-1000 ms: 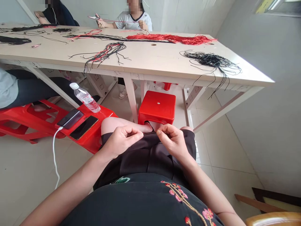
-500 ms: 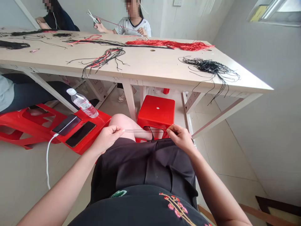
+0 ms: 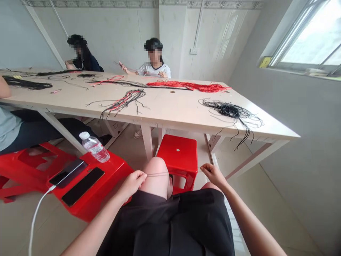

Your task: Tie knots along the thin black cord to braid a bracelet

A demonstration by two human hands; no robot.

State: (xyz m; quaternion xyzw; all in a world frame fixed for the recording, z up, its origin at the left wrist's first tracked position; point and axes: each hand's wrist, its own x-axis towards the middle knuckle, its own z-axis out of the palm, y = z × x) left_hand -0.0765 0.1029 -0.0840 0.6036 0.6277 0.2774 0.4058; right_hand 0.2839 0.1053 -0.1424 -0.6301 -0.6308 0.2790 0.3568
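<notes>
Over my lap, my left hand (image 3: 133, 181) pinches a thin dark cord (image 3: 157, 174) between thumb and fingertips. Two close strands of it run rightward across my bare knee and are lost to sight in front of the red stool. My right hand (image 3: 213, 174) is closed in a pinch on the other side, level with the stool's edge, and the cord runs toward it. Its far end at those fingertips is too fine to make out. Both hands are held apart, below the table's front edge.
The pale table (image 3: 173, 106) carries a black cord bundle (image 3: 230, 110), a black-and-red bundle (image 3: 125, 100) and red cords (image 3: 189, 85). A red stool (image 3: 177, 153) stands before me. To the left, another stool holds a water bottle (image 3: 95, 147) and a phone (image 3: 83, 186). People sit across the table.
My view has tilted upward, showing more wall and the window. My hands have spread slightly farther apart, the cord still running from the left one. Scissors no longer show clearly in the co-worker's hand.
</notes>
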